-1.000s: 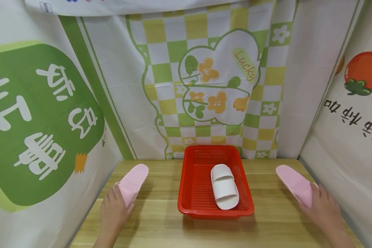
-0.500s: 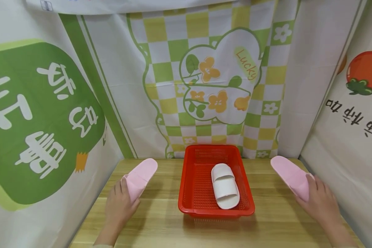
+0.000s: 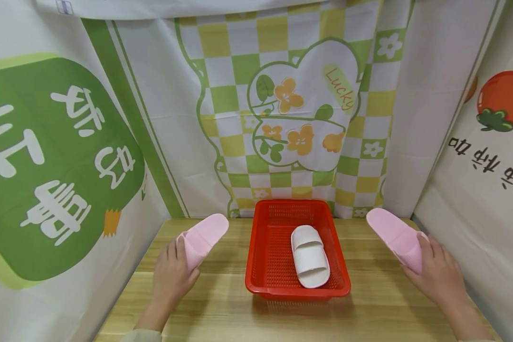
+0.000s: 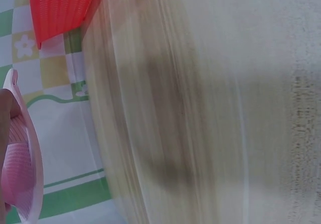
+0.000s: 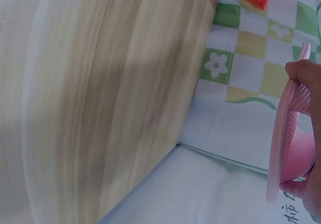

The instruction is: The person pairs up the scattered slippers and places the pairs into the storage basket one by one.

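In the head view, my left hand (image 3: 174,275) grips a pink slipper (image 3: 205,240) by one end, left of the red basket (image 3: 250,266). On the basket's other side, my right hand (image 3: 440,270) holds a second pink slipper (image 3: 395,237) the same way. Both slippers are raised off the table, their free ends slanting inward. A white slipper (image 3: 311,259) lies inside the basket, toward its right side. Each wrist view shows a pink slipper at the edge, the left one (image 4: 31,169) and the right one (image 5: 283,143), with fingers curled over it.
The basket stands on a wooden table (image 3: 299,327) close to the back. Printed cloth hangs behind it, with a green and yellow checked panel (image 3: 243,142). More cloth walls (image 3: 68,166) close in the left and right sides.
Both hands have risen and moved forward and inward toward the basket, each carrying its pink slipper. The basket and white slipper have stayed in place.
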{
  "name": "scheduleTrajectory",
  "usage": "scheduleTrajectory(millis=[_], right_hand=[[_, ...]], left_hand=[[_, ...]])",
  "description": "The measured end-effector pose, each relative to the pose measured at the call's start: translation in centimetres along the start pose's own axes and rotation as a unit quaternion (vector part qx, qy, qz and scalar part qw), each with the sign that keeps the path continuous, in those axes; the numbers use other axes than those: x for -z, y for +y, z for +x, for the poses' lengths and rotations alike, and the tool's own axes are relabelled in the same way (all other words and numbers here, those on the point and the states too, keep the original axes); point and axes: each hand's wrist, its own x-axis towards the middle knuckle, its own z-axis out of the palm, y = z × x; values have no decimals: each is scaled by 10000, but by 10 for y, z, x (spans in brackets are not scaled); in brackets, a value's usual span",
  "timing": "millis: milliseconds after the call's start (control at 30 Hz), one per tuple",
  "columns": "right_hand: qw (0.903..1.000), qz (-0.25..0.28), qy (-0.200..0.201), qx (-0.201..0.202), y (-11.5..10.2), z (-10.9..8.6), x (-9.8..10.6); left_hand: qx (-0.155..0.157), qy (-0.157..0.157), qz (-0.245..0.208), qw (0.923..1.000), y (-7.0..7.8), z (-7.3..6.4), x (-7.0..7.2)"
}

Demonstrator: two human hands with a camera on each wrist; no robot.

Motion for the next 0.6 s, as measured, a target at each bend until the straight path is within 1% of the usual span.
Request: scheduleTrajectory(millis=[100,233,400,600], right_hand=[[9998,-13,136,143,-3,5,0],[9997,17,95,234,-8,10,2],[9995,47,28,308,-13,16,5],[9992,105,43,372,-19,23,7]], left_hand=[[-93,55,48,9999,1,4,0],[-189,93,78,9997,3,10,2],[-208,6,75,9998,6,17,6],[-202,-78,102,9997,9,22,8]])
